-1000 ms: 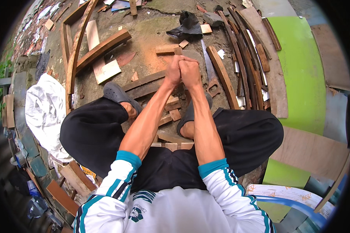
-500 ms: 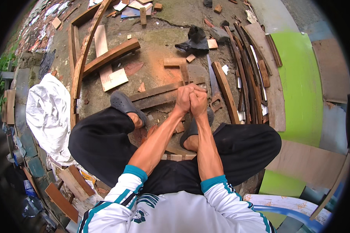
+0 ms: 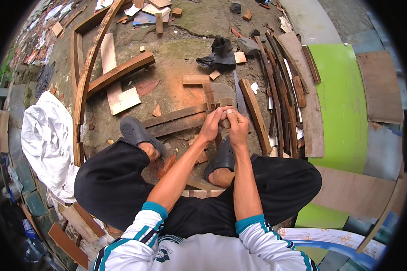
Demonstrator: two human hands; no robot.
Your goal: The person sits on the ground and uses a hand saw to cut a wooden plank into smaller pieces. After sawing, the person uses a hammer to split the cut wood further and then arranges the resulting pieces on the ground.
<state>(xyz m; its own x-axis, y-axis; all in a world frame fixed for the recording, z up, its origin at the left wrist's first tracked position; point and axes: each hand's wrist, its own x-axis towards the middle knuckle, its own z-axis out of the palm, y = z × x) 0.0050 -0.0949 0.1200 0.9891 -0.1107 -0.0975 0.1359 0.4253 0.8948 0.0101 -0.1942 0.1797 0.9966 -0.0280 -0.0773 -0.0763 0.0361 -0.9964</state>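
Note:
My left hand (image 3: 211, 128) and my right hand (image 3: 237, 126) meet in front of me between my knees. Both sets of fingers are curled and closed, with the thumbs near each other. Small dark tips show at the fingers' far side, but what the hands grip is mostly hidden. Just beyond them lies a short wooden strip (image 3: 209, 94), meeting a wooden block (image 3: 195, 80) at a corner. Whether my fingers touch that strip I cannot tell. Two dark wooden battens (image 3: 176, 116) lie left of the hands. A saw blade (image 3: 239, 92) rests beyond the right hand.
Long dark wood strips (image 3: 282, 90) lie in a bundle at the right, beside a green panel (image 3: 339, 99). A wooden frame (image 3: 82, 90) and a white sack (image 3: 47, 144) are at the left. A black plastic piece (image 3: 219, 53) lies farther ahead.
My hands have gone from tightly clasped fists to a looser closed grip, thumbs and fingertips meeting. The whole view has shifted slightly.

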